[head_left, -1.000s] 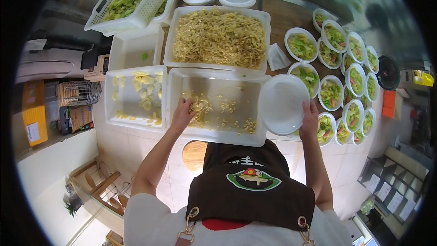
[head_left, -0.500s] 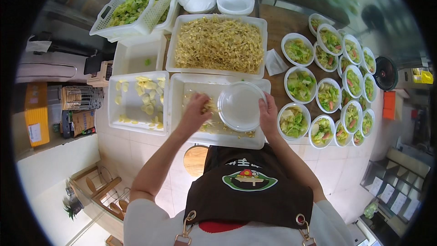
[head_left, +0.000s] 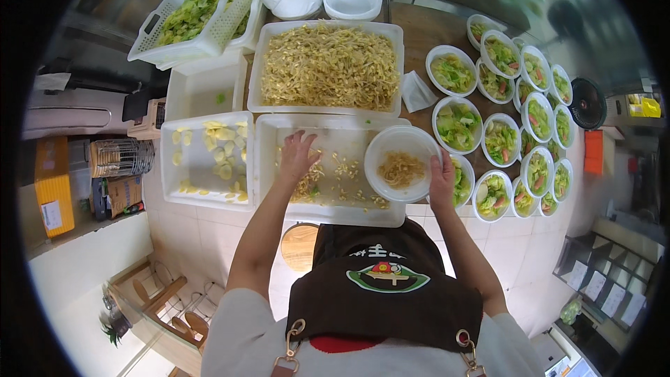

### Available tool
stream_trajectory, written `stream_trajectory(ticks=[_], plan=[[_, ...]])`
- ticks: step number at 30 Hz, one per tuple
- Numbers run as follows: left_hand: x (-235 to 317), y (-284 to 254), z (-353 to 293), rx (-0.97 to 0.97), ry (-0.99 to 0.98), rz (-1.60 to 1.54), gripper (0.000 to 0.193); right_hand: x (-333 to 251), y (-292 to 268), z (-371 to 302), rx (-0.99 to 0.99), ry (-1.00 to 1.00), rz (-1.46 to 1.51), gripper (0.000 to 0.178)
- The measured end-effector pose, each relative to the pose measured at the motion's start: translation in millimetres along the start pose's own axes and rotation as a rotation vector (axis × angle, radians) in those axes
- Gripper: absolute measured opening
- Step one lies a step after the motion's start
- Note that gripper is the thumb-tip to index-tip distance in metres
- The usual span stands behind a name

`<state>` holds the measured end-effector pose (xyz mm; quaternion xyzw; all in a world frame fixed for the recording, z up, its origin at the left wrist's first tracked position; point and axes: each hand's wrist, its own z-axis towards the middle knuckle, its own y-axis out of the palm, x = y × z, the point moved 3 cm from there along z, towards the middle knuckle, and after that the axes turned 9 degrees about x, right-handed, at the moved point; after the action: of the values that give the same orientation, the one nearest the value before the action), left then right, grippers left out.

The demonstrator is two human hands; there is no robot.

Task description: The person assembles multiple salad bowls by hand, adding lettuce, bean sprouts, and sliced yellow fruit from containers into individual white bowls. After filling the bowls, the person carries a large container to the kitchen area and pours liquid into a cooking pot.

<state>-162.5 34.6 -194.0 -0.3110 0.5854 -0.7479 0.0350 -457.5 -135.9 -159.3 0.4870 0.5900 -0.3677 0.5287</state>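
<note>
My right hand [head_left: 441,180] grips the right rim of a round white bowl [head_left: 388,138], thumb over the edge. A small clump of bean sprouts [head_left: 402,169] lies in the bowl, which is held over the right end of a shallow white tray [head_left: 335,124]. Above the tray's left part, my left hand [head_left: 299,157] has its fingers spread and shows nothing in its grasp. Loose sprouts [head_left: 307,187] and scattered bean heads lie beneath and beside it. Directly behind stands a larger tray [head_left: 257,77] heaped with bean sprouts [head_left: 328,66].
To the left sits a tray [head_left: 199,199] of pale yellow slices, with another white tray [head_left: 183,91] behind it. A basket of chopped greens [head_left: 143,45] and stacked white bowls [head_left: 352,0] stand farther back. Several filled bowls [head_left: 457,126] crowd the right, some stacked.
Sprouts now lie in the bowl, which was empty before. My right hand has carried it rightward. My left hand has moved slightly left and its fingers have opened.
</note>
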Motion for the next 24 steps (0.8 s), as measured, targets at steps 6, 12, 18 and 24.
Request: stream_trajectory(ticks=[6,12,18,24], plan=[[1,15,-52,-0.427,0.136,0.161,0.036,-8,-30,-2,0.134,0.099,-0.032,0.031],[-37,-8,-90,-0.552,-0.102,0.272,0.049,-10,-40,-4,0.181,0.120,0.000,0.030],[-34,18,-93,-0.487,-0.378,0.225,0.073,-18,-66,-2,0.240,0.052,-0.010,0.026],[22,68,-96,-0.574,-0.207,0.109,0.080,-26,-84,-4,0.315,0.069,0.029,0.028]])
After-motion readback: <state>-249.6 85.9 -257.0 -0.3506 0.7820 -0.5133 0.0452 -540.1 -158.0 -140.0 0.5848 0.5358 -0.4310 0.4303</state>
